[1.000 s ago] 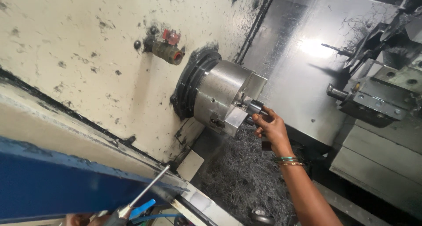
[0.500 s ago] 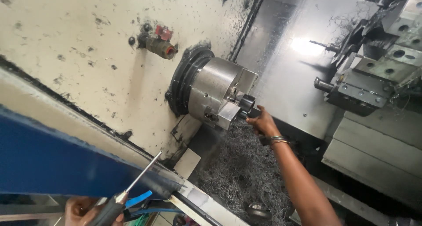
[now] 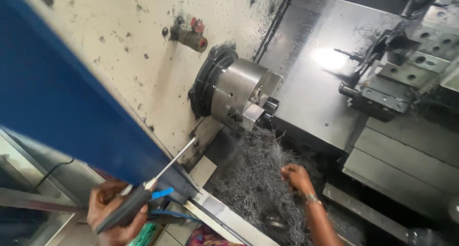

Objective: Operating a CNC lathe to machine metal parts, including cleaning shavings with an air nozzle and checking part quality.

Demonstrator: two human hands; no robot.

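The left hand (image 3: 116, 212) is wrapped tight around the dark grip of an air blow gun (image 3: 138, 198), whose thin metal nozzle runs up and to the right, toward the chuck (image 3: 239, 94) but ending well short of it, its tip beside the pale panel below the chuck. A small blue lever sticks out of the gun just past the fingers, and a blue hose (image 3: 174, 214) trails from the gun's underside. The right hand (image 3: 296, 177) hangs below and right of the chuck, well apart from it, over the heap of curly metal swarf (image 3: 258, 179); its fingers are curled loosely, and whether they hold anything cannot be told. A bangle sits on that wrist.

The chuck itself is a round steel body on a black backing ring, fixed to the stained cream wall (image 3: 119, 50) of the machine. A short dark workpiece (image 3: 270, 105) sticks out between its jaws. Above and left of the chuck, a small brass fitting with a red part (image 3: 190, 35) juts from the wall. Far right of the chuck stands the tool turret (image 3: 406, 73), a drill bit pointing leftward from it. A blue door edge (image 3: 71, 102) crosses the view left of the chuck.
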